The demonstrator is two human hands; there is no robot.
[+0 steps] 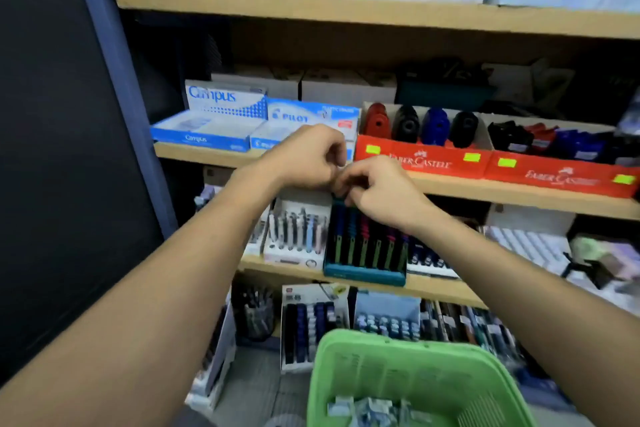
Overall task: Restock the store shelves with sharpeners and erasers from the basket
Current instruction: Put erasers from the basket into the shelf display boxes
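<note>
Basket (408, 354): green plastic, bottom centre of frame, nearest the camera; small pale wrapped items lie in it at the lower edge, too blurred to tell erasers from sharpeners. Stock remains to shelve.

Progress: judged partway; basket not emptied, middle-shelf boxes already hold goods, nothing seen being placed right now.

Left hand (304, 158): centre of frame, just in front of the middle shelf edge, fingers curled inward; whether it pinches anything cannot be told.

Right hand (375, 185): just right of the left hand and touching it at the fingertips, fingers curled down over something small and dark; the item is hidden, so the grip cannot be confirmed.

Campus box (207, 130): blue and white, left of centre on the middle shelf; pale contents, likely erasers.

Pilot box (304, 118): just right of the Campus box, partly behind the left hand; contents blurred.

Faber-Castell tray (422, 158): red, right of centre; red, black and blue sharpeners (407, 123) stand in a row, looking well filled.

Second red tray (561, 175): far right; dark, red and blue sharpeners, blurred.

Teal pen display (365, 246): shelf below, under the hands; upright pens.
</note>
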